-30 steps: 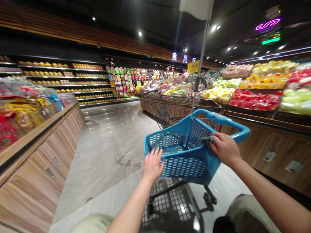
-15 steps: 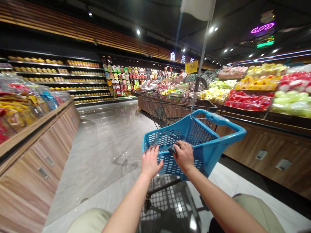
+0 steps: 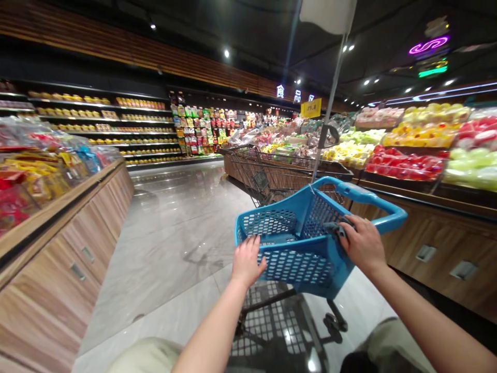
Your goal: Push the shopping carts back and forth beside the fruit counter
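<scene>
A blue plastic shopping cart (image 3: 295, 267) with perforated basket walls stands sideways in front of me. At its left end, my left hand (image 3: 247, 261) grips the near rim, fingers over the edge and thumb on the outside. My right hand (image 3: 363, 243) is at the right end of the same rim, close to the cart handle (image 3: 392, 217). Its fingers are closed on a dark grey cloth (image 3: 334, 228), which touches the rim. Most of the cloth is bunched under the fingers. Nothing shows in the visible part of the basket.
Behind the blue cart stands a dark wire cart (image 3: 260, 178) with a flag pole (image 3: 330, 103). To the right is a fruit stand (image 3: 427, 207) with wrapped fruit. A wooden counter (image 3: 89, 233) with bagged goods runs along the left. Stocked shelves (image 3: 101, 119) line the back.
My right hand has slid right along the near rim with the cloth, from its middle to near the handle. My left hand stays on the rim. The view has shifted slightly.
</scene>
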### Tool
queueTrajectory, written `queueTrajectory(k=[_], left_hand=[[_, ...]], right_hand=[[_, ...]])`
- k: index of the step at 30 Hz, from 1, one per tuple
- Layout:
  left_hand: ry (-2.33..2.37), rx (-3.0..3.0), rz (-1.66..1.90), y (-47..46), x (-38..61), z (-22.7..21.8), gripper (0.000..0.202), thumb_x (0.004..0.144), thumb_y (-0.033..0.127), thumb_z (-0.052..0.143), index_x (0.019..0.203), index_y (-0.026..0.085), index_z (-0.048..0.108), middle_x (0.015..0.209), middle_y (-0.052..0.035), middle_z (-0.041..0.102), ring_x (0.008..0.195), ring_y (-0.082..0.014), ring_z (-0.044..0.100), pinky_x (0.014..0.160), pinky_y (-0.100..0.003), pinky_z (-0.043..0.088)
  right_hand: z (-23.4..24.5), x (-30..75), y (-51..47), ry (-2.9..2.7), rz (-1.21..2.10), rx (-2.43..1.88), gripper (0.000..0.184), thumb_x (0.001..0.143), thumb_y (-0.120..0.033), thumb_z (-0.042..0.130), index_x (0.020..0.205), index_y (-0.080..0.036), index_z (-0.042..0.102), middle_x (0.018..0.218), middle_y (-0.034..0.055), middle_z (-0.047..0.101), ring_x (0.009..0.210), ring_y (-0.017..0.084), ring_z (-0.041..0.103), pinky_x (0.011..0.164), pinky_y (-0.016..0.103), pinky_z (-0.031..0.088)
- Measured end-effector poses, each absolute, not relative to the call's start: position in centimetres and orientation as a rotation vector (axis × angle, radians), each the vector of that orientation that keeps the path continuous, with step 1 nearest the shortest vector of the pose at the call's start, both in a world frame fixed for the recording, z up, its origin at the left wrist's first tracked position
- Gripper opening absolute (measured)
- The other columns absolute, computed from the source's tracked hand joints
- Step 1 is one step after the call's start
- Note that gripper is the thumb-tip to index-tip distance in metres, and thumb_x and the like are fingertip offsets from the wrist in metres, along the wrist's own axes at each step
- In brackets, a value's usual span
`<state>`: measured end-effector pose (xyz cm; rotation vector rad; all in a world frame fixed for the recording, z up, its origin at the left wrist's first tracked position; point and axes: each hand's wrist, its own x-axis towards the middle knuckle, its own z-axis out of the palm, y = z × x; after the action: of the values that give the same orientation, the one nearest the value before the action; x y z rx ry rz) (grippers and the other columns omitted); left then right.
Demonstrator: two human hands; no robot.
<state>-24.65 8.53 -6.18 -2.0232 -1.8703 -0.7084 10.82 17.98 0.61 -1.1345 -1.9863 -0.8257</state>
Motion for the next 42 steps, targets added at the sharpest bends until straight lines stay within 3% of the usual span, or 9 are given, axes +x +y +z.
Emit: queueTrajectory(k=[12,20,28,33,42], left_hand=[[-1.892,-1.970,-0.732,8.1,-24.4,-5.8,0.067,0.082,0.037,0.055,0.145,0.016,0.041,0.145,-0.0131,0.049,0.136,-0.0298,0.039,0.111,-0.046,0.032],[-1.817,-1.976,-0.656,8.1,-25.3,-6.4,0.069,0.084,0.034,0.053,0.146,0.009,0.037,0.148,-0.0163,0.045,0.136,-0.0308,0.039,0.108,-0.044,0.036],[-1.814,-1.970,-0.729,8.6,-25.2,-6.8,0.067,0.083,0.032,0.053,0.146,0.015,0.039,0.146,-0.0147,0.048,0.137,-0.0299,0.040,0.108,-0.044,0.036],[-1.834,-1.955,-0.747,8.6,-24.7,-6.4,0.065,0.081,0.032,0.055,0.143,0.013,0.043,0.146,-0.0146,0.049,0.136,-0.0300,0.041,0.110,-0.044,0.034],[-1.844,-1.923,-0.708,8.2,-25.0,-6.2,0.063,0.082,0.033,0.054,0.140,0.011,0.045,0.143,-0.0154,0.051,0.133,-0.0302,0.043,0.108,-0.045,0.035]], right_hand=[[-4.0,-4.0,13.9,-1.945,-0.403,-1.066,0.025,0.085,-0.024,0.056,0.108,-0.024,0.064,0.127,0.0102,0.055,0.123,0.029,0.043,0.110,0.049,0.027],[-1.6,1.5,16.0,-2.236,-0.631,-1.001,0.028,0.081,-0.017,0.059,0.108,-0.022,0.064,0.128,0.0096,0.059,0.119,0.026,0.048,0.108,0.043,0.031],[1.5,12.1,17.6,-2.099,-0.861,-1.120,0.027,0.086,-0.024,0.054,0.111,-0.019,0.064,0.130,0.0135,0.055,0.125,0.029,0.045,0.110,0.049,0.031],[0.3,9.1,17.0,-1.845,-0.797,-1.260,0.022,0.087,-0.026,0.053,0.106,-0.021,0.065,0.126,0.0122,0.056,0.124,0.030,0.044,0.111,0.053,0.028],[-2.2,-0.1,15.4,-1.914,-0.490,-1.183,0.020,0.086,-0.025,0.054,0.102,-0.023,0.065,0.121,0.0102,0.058,0.119,0.028,0.044,0.111,0.050,0.025]])
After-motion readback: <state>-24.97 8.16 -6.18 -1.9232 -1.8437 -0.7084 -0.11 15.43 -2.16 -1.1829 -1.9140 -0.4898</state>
